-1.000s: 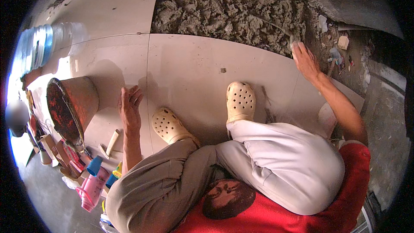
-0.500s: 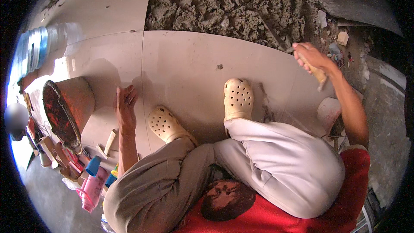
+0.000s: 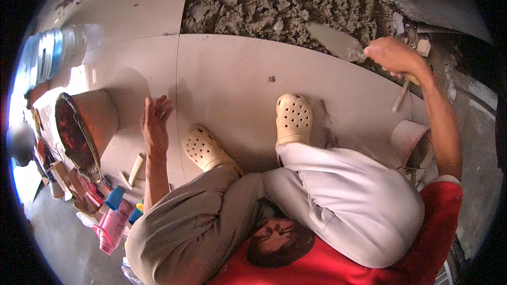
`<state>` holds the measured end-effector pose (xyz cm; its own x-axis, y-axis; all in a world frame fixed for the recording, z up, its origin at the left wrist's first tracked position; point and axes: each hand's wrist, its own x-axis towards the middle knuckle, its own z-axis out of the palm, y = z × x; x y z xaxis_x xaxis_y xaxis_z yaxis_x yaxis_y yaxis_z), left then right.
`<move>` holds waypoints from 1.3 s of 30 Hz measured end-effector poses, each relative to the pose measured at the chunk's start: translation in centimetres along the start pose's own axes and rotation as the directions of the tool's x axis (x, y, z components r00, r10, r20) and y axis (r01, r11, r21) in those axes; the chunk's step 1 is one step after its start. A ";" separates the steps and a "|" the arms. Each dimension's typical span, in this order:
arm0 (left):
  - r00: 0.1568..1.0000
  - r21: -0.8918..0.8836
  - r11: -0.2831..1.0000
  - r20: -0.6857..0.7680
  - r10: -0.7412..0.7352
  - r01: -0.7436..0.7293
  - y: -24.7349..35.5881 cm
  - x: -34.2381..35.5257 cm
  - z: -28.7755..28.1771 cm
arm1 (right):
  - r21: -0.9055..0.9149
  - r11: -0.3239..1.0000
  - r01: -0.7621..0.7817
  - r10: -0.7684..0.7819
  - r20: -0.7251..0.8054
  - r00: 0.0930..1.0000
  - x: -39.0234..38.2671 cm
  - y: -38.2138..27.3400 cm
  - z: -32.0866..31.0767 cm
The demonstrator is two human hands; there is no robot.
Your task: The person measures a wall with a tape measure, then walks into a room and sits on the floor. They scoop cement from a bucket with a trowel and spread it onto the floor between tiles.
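Observation:
My right hand [image 3: 398, 59] grips the handle of a trowel [image 3: 338, 43], its wooden end sticking out below my fingers. The flat grey blade lies over the near right edge of a rough bed of wet mortar [image 3: 274, 8]. Large pale tiles [image 3: 232, 74] border the mortar on its near side. My left hand [image 3: 157, 121] hovers over the tiles on the left, fingers loosely bent and apart, with nothing in it. Close to it lies a tipped bucket [image 3: 100, 111], its mouth dirty and reddish inside.
My feet in cream clogs [image 3: 294, 119] rest on the tiles. At the left are a pink bottle [image 3: 115, 227], a blue cup [image 3: 114, 198], a small hammer-like tool [image 3: 136, 170] and blue water containers [image 3: 47, 55]. A small pail [image 3: 409, 140] stands near my right knee; rubble lies beyond.
My right hand has moved up and to the right, turning the trowel so its blade face now shows over the mortar. My left hand has risen slightly.

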<state>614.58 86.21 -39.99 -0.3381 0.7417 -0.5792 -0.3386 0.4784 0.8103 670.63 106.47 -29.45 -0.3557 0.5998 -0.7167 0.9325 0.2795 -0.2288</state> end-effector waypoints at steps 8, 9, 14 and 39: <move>0.995 0.000 0.999 -0.092 -0.039 0.039 -1.1 -0.7 -1.7 | 0.759 0.491 -0.428 0.265 0.337 0.903 2.3 -4.1 2.2; 0.996 -0.014 0.998 -0.072 -0.057 0.056 -1.0 -0.5 -1.8 | 0.759 0.497 -0.420 0.237 0.347 0.907 2.8 -4.1 3.1; 0.997 -0.062 0.996 -0.025 -0.068 0.066 -0.5 0.4 -1.4 | 0.591 0.743 -0.315 0.209 0.241 0.948 4.6 -3.8 4.6; 1.000 -0.004 1.000 -0.006 -0.026 0.026 -0.2 1.0 -0.3 | -0.161 0.987 -0.027 -0.013 -0.240 0.971 -3.4 5.0 0.8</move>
<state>614.04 86.71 -40.81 -0.3348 0.7261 -0.6005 -0.3506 0.4955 0.7947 676.56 105.22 -28.72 -0.3721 0.7589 -0.5344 0.9195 0.3800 -0.1006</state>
